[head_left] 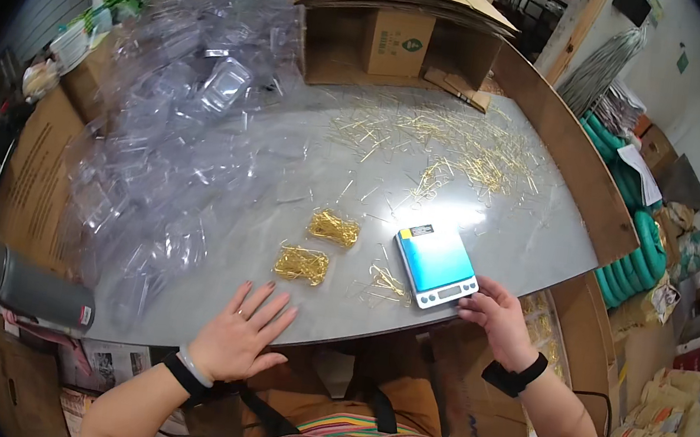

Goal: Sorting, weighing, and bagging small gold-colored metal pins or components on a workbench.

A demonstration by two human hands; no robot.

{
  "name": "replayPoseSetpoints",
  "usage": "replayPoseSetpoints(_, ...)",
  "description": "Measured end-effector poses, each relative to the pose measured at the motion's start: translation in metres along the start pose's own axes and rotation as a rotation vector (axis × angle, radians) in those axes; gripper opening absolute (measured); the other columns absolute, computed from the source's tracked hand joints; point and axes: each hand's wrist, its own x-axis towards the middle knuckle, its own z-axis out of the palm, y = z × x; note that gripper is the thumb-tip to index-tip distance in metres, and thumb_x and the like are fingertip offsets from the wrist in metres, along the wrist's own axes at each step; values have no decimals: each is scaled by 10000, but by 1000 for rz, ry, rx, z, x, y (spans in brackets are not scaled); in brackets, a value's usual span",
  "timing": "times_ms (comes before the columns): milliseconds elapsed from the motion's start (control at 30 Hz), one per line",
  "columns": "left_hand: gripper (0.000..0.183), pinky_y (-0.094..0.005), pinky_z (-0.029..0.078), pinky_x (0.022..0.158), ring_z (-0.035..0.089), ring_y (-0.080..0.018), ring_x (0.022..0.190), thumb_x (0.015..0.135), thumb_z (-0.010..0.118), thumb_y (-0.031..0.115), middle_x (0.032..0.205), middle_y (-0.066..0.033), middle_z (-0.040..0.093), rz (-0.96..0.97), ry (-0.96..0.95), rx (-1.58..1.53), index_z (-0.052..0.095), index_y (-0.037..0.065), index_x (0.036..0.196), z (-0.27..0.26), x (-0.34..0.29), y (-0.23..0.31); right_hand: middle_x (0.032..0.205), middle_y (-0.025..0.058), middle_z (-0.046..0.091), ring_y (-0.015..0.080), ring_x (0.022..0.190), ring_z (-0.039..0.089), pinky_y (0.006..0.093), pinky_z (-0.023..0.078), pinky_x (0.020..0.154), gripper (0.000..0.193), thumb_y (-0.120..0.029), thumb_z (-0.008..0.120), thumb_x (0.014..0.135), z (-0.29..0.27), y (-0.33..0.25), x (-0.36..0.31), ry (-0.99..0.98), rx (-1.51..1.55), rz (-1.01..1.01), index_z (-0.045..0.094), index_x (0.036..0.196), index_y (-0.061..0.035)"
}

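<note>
1. Scale on table; right hand half-curled at its near-right corner, can't tell if gripping. Keep clear of its plate, tbh.
2. Left hand open, left of scale, near gold bundles.

Illegible green print on the small cardboard box

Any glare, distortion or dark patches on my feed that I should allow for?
Head view: bright glare on the table just beyond the scale, whose top shows a blue sheen; head view: scattered reflections confuse outlines in the clear plastic containers; head view: fisheye distortion bows edges toward the rim, and the corners are black.
</note>
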Motion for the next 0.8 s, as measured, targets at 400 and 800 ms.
replayPoseSetpoints(400,748,-587,273,1195,389,-386,1431,881,682,527,1519,-145,465,-31,24,37,511,96,1468,1,1,6,1165,59,586,288,1112,503,419,411,950,301,-175,817,798,35,63,-2,125,-1204,-1181,732,1086,-179)
replayPoseSetpoints(800,745,-609,279,1190,410,-402,1412,865,705,521,1506,-150,480,-77,-48,-7,526,104,1456,-2,5,7,1180,38,563,269,1143,476,445,360,957,294,-130,787,805,44,89,1,321,-1111,-1203,755,1086,-210)
